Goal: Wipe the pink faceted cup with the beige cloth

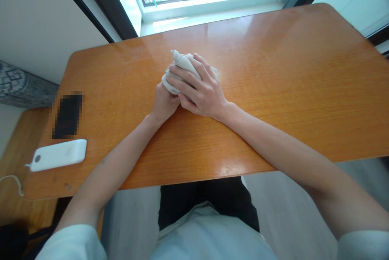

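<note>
A white cloth [184, 63], bunched up with a twisted tip sticking out at its upper left, is between my two hands over the wooden table. My right hand [204, 87] lies across the top of it, fingers curled over the folds and thumb toward the left wrist. From the lower left, my left hand [165, 99] grips the bundle. Most of its fingers are hidden behind the cloth and the right hand. The two hands touch each other.
The glossy wooden table [288, 89] reaches to the window sill [212, 18]. At its left end lie a white power-bank-like device [59, 155] with a cable and a dark, pixelated rectangle [67, 116]. A grey patterned fabric item [27, 85] stands beyond the left edge.
</note>
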Demonstrator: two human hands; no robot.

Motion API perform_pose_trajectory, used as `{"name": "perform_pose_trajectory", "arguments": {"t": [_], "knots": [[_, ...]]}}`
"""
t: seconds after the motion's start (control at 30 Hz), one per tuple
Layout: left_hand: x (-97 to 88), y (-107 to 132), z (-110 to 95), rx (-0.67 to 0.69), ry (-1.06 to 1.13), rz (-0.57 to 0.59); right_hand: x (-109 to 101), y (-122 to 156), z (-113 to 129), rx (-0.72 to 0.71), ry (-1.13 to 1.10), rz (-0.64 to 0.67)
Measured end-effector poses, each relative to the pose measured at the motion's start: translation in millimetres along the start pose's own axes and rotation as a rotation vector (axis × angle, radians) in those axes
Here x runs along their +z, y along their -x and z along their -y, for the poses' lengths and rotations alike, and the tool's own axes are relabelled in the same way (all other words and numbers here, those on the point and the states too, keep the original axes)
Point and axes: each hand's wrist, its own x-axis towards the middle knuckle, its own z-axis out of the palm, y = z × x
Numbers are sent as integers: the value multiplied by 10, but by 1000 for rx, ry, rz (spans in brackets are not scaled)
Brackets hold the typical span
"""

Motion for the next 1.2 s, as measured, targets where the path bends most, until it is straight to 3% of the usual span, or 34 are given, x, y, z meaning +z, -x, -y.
{"name": "perform_pose_trajectory", "arguments": {"t": [0.13, 0.33, 0.6, 0.87, 1.0, 1.2], "knots": [[12, -23, 8, 17, -47, -1, 36, 15, -27, 26, 9, -19], [69, -28, -38, -8, 16, -84, 92, 74, -76, 158, -7, -146], [73, -58, -128, 33, 33, -53, 94, 15, -109, 260, -159, -308], [49, -55, -123, 64, 62, -34, 265, 83, -528, 548, -329, -425], [34, -54, -96, 73, 83, 1, 272, 105, -596, 559, -339, -403], [38, -74, -46, 173, 195, 105, 147, 93, -349, 452, -326, -423]]}}
